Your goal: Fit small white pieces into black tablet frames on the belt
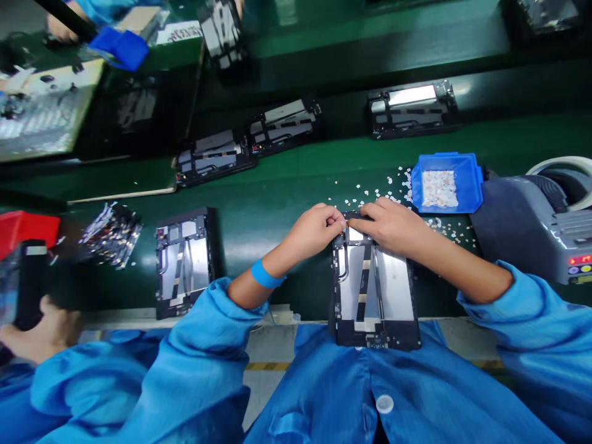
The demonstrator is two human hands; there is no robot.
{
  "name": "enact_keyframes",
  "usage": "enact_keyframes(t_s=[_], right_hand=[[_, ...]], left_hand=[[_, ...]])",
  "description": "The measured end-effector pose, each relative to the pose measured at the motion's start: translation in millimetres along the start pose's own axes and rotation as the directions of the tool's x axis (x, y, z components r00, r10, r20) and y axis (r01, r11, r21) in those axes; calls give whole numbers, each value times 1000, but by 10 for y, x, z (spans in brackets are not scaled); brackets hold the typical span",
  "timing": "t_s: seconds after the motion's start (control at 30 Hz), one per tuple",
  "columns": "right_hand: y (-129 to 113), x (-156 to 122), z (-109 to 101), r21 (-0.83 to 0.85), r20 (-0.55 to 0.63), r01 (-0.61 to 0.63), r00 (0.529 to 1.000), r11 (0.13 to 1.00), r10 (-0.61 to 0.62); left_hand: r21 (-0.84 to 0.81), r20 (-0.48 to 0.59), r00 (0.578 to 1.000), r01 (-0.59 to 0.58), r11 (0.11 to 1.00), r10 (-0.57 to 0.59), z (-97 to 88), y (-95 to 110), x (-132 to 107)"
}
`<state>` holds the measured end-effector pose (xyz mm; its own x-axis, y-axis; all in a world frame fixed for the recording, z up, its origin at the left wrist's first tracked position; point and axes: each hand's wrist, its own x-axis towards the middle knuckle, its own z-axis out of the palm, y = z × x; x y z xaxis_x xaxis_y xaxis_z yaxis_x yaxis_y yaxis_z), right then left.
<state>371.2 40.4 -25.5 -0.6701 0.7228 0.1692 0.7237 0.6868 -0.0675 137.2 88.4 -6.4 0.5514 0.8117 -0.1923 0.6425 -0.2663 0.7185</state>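
Note:
An opened tablet (395, 290) with its battery and ribbon cables exposed lies in front of me, overhanging the bench's near edge. My left hand (317, 228) is closed in a pinch at its top left corner; whatever sits between those fingertips is too small to make out. From the other side my right hand (393, 227) grips the tablet's top edge, fingers bent over it and fingertips close to the left ones. Small white pieces (363, 196) lie scattered just beyond both hands. More of them fill a blue bin (470, 185) to the right.
Another opened tablet (182, 262) lies to the left, near a pile of small strips (113, 234) and a red bin (28, 231). More opened tablets (414, 110) rest farther back. A grey tape machine (518, 222) stands right. A co-worker's hand (44, 333) holds a dark device at left.

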Motion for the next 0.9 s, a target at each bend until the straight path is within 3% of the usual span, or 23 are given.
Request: enact_keyframes(t_s=[0.47, 0.9], right_hand=[[9, 19, 13, 20, -5, 10, 1000, 1000, -9], [-1, 14, 13, 37, -28, 20, 999, 999, -19]], left_hand=[[109, -10, 1000, 1, 994, 0, 47, 56, 44], [127, -267, 961, -35, 991, 68, 334, -50, -100]])
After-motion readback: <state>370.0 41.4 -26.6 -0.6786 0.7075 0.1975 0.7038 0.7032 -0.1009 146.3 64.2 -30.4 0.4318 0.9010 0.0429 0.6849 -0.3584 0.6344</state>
